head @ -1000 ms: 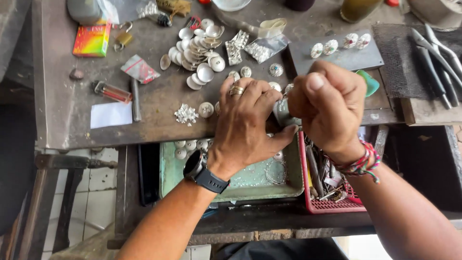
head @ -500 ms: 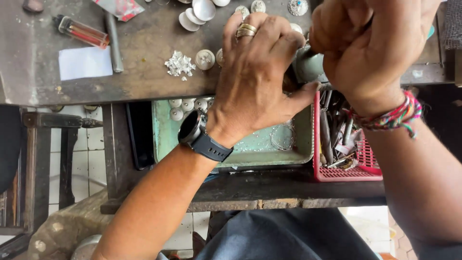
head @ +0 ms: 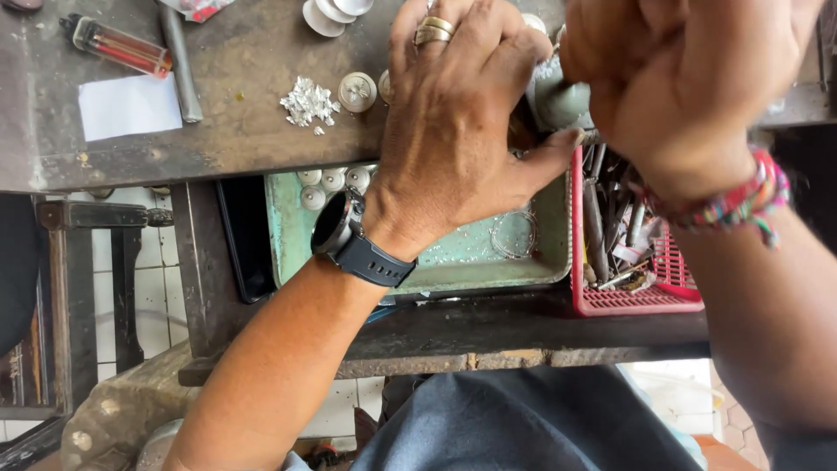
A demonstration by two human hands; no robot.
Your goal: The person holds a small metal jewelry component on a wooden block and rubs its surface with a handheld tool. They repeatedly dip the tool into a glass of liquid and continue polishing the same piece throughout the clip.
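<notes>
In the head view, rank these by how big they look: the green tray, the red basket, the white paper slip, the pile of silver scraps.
1. Green tray, partly hidden by the left hand.
2. Red basket, also partly covered, so its place below the tray is unsure.
3. White paper slip.
4. Pile of silver scraps.

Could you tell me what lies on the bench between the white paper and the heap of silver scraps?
Only a dark metal rod beside the paper; then bare bench up to the scraps, in the head view.
</notes>
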